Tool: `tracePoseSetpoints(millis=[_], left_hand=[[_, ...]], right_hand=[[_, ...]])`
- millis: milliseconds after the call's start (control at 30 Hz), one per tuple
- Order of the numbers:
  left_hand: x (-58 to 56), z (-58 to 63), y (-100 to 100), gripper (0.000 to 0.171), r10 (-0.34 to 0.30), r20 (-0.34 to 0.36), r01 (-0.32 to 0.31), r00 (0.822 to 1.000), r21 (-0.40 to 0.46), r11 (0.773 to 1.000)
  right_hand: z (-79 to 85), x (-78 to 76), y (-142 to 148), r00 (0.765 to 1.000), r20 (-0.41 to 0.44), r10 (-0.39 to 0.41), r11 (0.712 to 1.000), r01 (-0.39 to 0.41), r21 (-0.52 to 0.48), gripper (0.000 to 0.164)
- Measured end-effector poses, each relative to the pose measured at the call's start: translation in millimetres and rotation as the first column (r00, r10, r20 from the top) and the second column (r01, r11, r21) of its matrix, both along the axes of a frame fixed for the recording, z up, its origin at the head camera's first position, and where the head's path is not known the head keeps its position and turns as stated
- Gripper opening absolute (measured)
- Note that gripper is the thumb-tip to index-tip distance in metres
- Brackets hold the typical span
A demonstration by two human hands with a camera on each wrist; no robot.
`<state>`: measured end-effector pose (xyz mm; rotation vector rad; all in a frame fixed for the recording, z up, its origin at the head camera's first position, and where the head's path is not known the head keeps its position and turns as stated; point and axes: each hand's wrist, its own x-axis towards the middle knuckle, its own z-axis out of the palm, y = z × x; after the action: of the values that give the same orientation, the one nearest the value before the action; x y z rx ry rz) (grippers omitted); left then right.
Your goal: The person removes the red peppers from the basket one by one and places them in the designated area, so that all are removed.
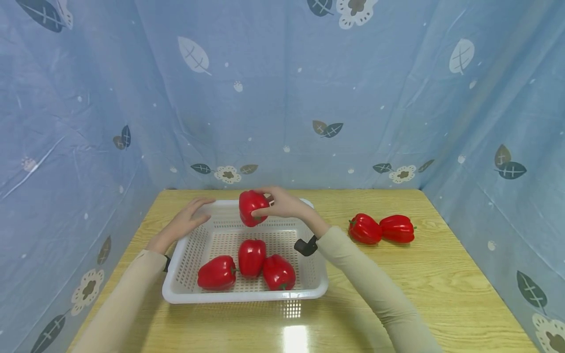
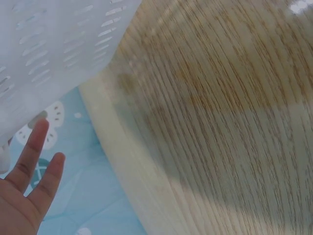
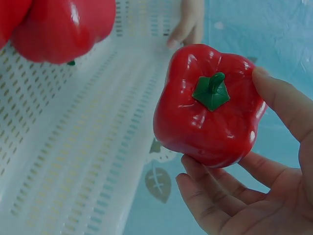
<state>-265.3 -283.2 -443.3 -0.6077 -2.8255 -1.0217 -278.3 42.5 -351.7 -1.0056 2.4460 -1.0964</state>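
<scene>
My right hand (image 1: pixel 284 203) holds a red bell pepper (image 1: pixel 250 208) above the back part of a white perforated plastic basket (image 1: pixel 244 296). In the right wrist view, thumb and fingers grip the sides of this pepper (image 3: pixel 210 132), its green stem facing the camera. Inside the basket lie a left pepper (image 1: pixel 216 273), a middle pepper (image 1: pixel 252 258) and a right pepper (image 1: pixel 279 272). My left hand (image 1: pixel 183 223) is at the basket's back left side, its fingers extended. The left wrist view shows two straight fingers (image 2: pixel 46 178) beside the basket wall (image 2: pixel 58 49); whether they touch it cannot be told.
Two more red peppers, one nearer (image 1: pixel 365 229) and one further right (image 1: pixel 397 229), lie side by side on the wooden table (image 1: pixel 379 289) to the basket's right. A blue patterned curtain (image 1: pixel 282 98) surrounds the table's back and sides.
</scene>
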Motion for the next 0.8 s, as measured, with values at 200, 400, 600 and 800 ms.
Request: tracePoseSetpoints(millis=[200,400,600,800], left_hand=[[-0.9,0.3,-0.5,0.050,-0.001,-0.013,0.001,1.000,-0.002,1.000],[0.5,1.6,0.5,0.049,0.007,-0.002,-0.007,1.000,-0.002,1.000],[-0.4,0.7,0.2,0.049,-0.002,-0.005,0.002,1.000,0.003,1.000],[-1.8,-1.1,-0.9,0.049,-0.011,-0.019,0.011,1.000,-0.004,1.000]], right_hand=[[2.8,-2.7,16.0,0.999,-0.005,-0.049,0.999,0.049,-0.023,0.066],[7.8,-2.7,33.9,0.995,0.026,-0.093,0.993,0.094,-0.068,0.065],[9.2,-3.0,51.2,0.993,0.023,-0.113,0.987,0.115,-0.114,0.065],[6.3,-6.7,68.5,0.989,0.004,-0.145,0.981,0.144,-0.128,0.064]])
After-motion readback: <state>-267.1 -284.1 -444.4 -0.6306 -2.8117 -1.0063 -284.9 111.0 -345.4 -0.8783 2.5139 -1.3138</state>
